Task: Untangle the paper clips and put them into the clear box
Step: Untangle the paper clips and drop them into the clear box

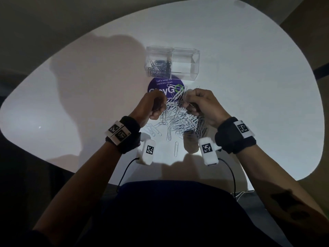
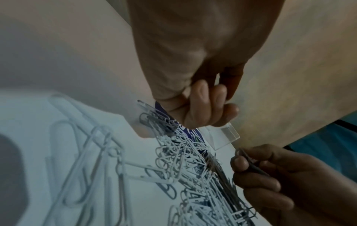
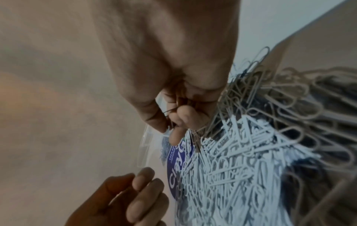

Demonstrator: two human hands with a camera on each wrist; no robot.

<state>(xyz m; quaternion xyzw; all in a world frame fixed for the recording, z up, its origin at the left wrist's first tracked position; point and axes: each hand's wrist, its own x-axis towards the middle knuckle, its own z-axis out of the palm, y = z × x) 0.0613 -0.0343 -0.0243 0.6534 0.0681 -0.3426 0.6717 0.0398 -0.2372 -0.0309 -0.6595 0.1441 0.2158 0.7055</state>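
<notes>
Head view: right hand [image 1: 204, 106] pinches clips at the top of the tangled paper clips [image 1: 179, 116]; left hand [image 1: 154, 106] is curled at the tangle's other side, holding nothing visible. Silvery heap overlaps a purple sticker [image 1: 160, 86]. Beyond the sticker stands the clear box [image 1: 185, 56], some clips inside. White table [image 1: 249, 86] lies bare around it.

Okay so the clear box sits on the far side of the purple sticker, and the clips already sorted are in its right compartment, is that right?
Not quite. The clear box does sit beyond the purple sticker, but the sorted paper clips lie in its left compartment; the right one looks empty. The head view shows this.
</notes>
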